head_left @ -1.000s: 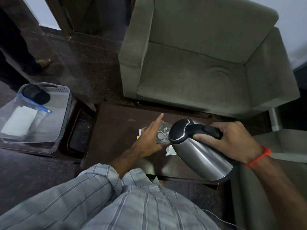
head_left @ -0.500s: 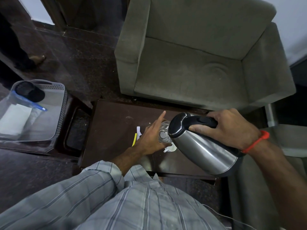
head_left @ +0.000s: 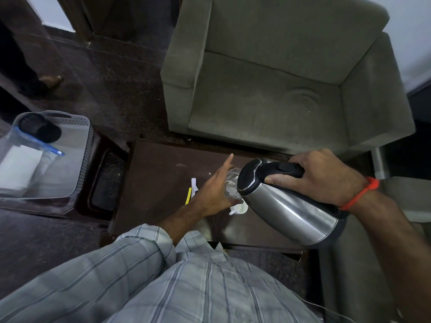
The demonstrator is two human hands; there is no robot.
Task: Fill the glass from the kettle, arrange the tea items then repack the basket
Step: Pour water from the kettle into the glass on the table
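Note:
A steel kettle (head_left: 286, 210) with a black lid and handle tilts its spout down over a clear glass (head_left: 231, 185) on the dark low table (head_left: 158, 183). My right hand (head_left: 319, 176) grips the kettle's handle. My left hand (head_left: 212, 192) holds the glass from the left, its forefinger sticking straight out. A small white cup (head_left: 240, 208) sits just below the glass, partly hidden by the kettle. Yellow and white sachets (head_left: 191, 191) lie left of my left hand. The grey basket (head_left: 81, 145) stands at far left.
The basket holds a clear zip bag (head_left: 23, 157) with white paper and a black round item (head_left: 39, 130). A grey armchair (head_left: 279, 89) stands behind the table. Another person's foot (head_left: 50, 79) is on the dark floor at upper left.
The kettle stays tilted over the glass with both hands holding as before. The view has shifted slightly, so the white cup and sachets show more.

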